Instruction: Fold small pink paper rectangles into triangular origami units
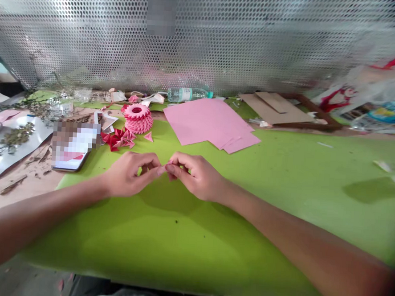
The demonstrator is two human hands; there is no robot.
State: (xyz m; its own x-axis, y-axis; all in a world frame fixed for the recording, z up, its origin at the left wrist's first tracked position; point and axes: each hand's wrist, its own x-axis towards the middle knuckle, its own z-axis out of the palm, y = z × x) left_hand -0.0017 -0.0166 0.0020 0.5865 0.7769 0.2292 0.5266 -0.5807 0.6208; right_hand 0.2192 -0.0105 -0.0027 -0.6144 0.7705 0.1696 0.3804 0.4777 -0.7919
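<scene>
Over the green table top (185, 236) my left hand (132, 173) and my right hand (196, 174) meet, fingertips almost touching. Both are closed in a pinch on a small piece of pink paper (164, 167), mostly hidden by the fingers. Beyond my left hand stands a round stack of interlocked pink folded-paper pieces (138, 118) with a hole in its top. Red and pink folded-paper triangles (117, 138) lie heaped before it, and a single pink triangle (149, 136) rests to their right. Flat pink paper sheets (209, 122) overlap beyond my right hand.
A phone (70, 158) lies at the left near dried plant bits (17, 134). Along the perforated metal panel (203, 45) are a plastic bottle (189, 95), brown cardboard (276, 109) and plastic bags (371, 96) at the right.
</scene>
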